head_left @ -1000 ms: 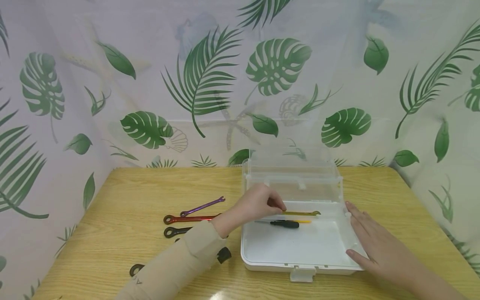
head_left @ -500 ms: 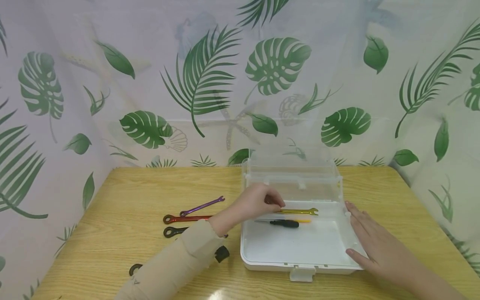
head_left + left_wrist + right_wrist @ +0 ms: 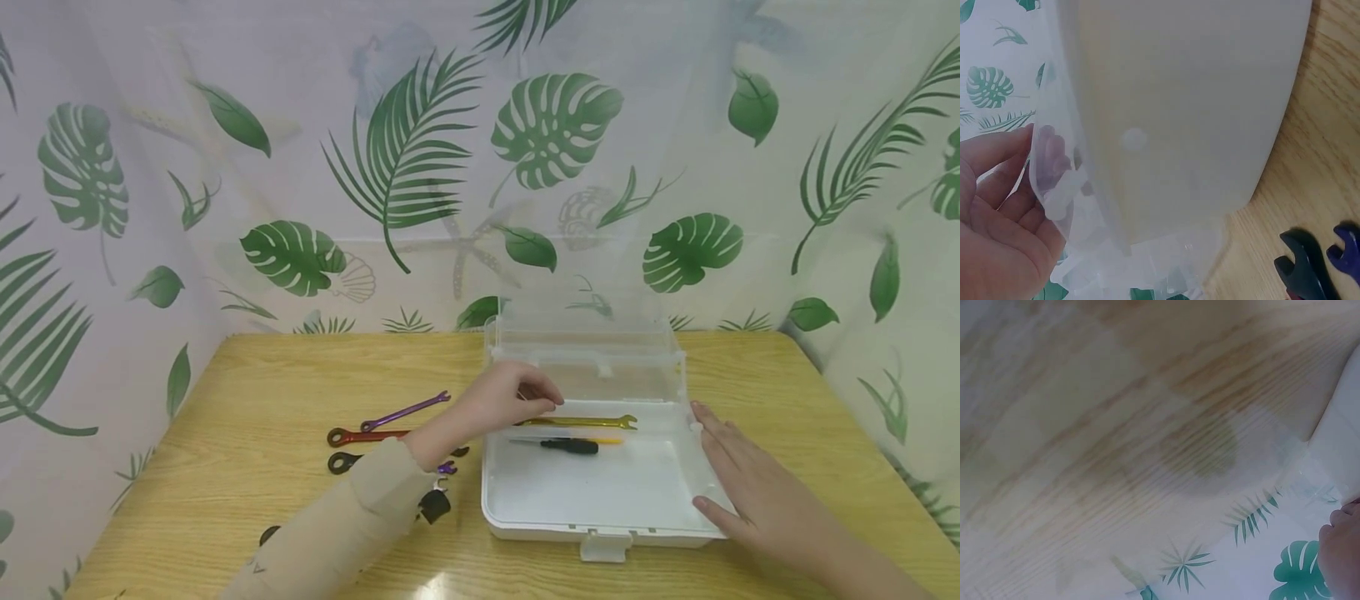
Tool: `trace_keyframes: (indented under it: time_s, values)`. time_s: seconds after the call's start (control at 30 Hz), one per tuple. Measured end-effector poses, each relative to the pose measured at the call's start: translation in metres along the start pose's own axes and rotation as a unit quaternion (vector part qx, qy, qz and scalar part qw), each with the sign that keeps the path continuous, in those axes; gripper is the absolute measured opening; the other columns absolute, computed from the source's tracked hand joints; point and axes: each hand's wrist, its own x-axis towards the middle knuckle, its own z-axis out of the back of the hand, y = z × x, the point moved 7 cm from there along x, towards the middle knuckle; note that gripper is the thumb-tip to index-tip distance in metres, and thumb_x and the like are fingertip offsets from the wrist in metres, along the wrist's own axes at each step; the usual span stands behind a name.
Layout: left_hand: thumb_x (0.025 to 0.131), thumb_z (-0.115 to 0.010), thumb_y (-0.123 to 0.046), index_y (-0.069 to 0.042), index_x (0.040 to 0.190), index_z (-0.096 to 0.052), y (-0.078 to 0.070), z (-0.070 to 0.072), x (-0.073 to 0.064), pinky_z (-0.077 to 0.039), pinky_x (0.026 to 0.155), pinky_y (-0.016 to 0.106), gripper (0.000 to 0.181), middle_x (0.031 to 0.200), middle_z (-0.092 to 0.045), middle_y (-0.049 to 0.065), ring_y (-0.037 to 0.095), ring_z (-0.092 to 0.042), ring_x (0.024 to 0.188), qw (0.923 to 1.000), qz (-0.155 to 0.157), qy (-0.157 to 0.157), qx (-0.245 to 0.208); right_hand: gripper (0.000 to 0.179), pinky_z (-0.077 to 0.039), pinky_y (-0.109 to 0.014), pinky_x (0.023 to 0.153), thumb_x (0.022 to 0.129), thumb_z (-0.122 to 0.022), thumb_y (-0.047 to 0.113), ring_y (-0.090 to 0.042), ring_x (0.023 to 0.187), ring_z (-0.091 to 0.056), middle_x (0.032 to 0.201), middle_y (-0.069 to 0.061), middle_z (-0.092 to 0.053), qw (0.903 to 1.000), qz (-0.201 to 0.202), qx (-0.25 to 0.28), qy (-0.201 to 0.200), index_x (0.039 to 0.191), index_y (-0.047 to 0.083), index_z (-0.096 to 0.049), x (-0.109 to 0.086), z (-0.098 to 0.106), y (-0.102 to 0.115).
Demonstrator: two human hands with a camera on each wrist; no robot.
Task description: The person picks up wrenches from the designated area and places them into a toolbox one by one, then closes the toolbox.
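In the head view, my left hand (image 3: 513,396) hovers over the back left of a white toolbox (image 3: 600,496), fingers loosely bent. A gold wrench (image 3: 588,422) lies in the box just below the fingertips, its left end near the hand. In front of it lie a screwdriver with a black handle (image 3: 572,447) and an orange strip, mostly hidden behind it. My right hand (image 3: 757,492) rests with fairly straight fingers against the toolbox's right wall. The left wrist view shows the left hand (image 3: 1007,219) beyond the box's outer wall (image 3: 1191,112).
The clear lid (image 3: 585,342) stands raised at the back. Left of the box on the wooden table (image 3: 285,375) lie a purple wrench (image 3: 405,411), a red wrench (image 3: 367,437) and a black wrench (image 3: 343,462). The left sleeve (image 3: 352,517) covers other tools. A front latch (image 3: 606,547) hangs down.
My left hand has let go of the gold wrench and moved slightly up and left. The wrench now lies in the box, more of it showing. The right hand stays put.
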Motion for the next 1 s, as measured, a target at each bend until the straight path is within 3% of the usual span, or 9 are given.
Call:
trace_keyframes:
  time_s: [0.5, 1.0]
  values:
    - [0.102, -0.069, -0.008, -0.003, 0.113, -0.080, 0.011, 0.029, -0.018, -0.057, 0.083, 0.017, 0.015, 0.110, -0.081, 0.012, 0.014, -0.073, 0.094, 0.9989, 0.004, -0.040, -0.022, 0.091, 0.010, -0.014, 0.129, 0.100, -0.070, 0.039, -0.001, 0.163, 0.013, 0.180, -0.012, -0.010, 0.9997, -0.015, -0.004, 0.018, 0.162, -0.011, -0.027, -0.003, -0.003, -0.003]
    - [0.102, -0.070, -0.010, -0.004, 0.109, -0.079, 0.041, 0.059, -0.044, -0.061, 0.087, 0.028, 0.014, 0.108, -0.080, 0.011, 0.017, -0.073, 0.096, 0.9942, 0.050, -0.087, -0.038, 0.091, 0.007, -0.015, 0.131, 0.099, -0.070, 0.038, -0.004, 0.165, 0.010, 0.180, -0.013, -0.012, 1.0000, -0.001, -0.006, -0.002, 0.163, -0.010, -0.026, -0.002, 0.000, -0.001]
